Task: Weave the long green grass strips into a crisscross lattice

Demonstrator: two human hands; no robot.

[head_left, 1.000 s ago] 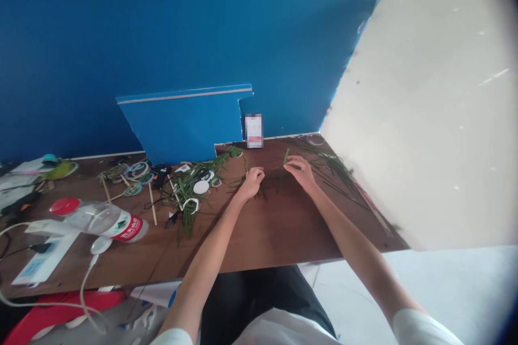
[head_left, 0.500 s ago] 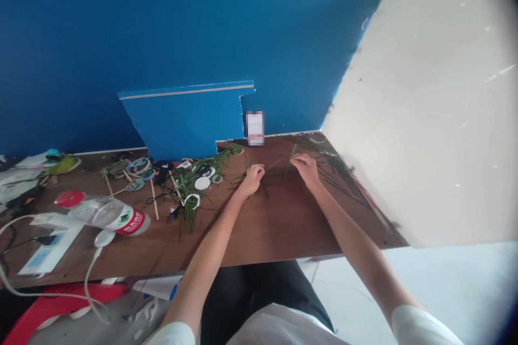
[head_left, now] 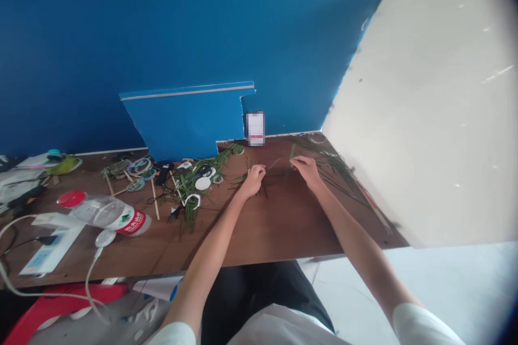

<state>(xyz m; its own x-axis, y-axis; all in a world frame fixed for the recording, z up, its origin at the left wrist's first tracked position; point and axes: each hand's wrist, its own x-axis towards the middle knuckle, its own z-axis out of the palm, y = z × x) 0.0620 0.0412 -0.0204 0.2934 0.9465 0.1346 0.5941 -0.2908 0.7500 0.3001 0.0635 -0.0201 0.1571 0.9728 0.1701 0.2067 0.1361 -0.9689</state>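
Observation:
My left hand (head_left: 254,180) is closed in a pinch over the middle of the brown table (head_left: 279,232). A thin brownish strip (head_left: 274,163) sticks out from its fingertips toward the right, its visible end short of the other hand. Some dark green leaf blades (head_left: 265,190) lie under and around the left hand. To the right, my right hand (head_left: 307,169) has thumb and fingers pinched together. A green leaf blade (head_left: 292,151) stands up from those fingertips. What else the left fingers grip is hidden.
Left of my hands lies a pile of green leaf strips (head_left: 192,183) with white rings and discs. Further left are tape rolls (head_left: 140,166), a red-capped bottle (head_left: 109,213) and a power strip (head_left: 52,250). A blue panel (head_left: 182,121) and a pixelated phone-shaped thing (head_left: 256,128) stand behind.
The thin strip earlier arched across to my right hand; now its end is apart from that hand, pointing up and right. Both hands have hardly moved.

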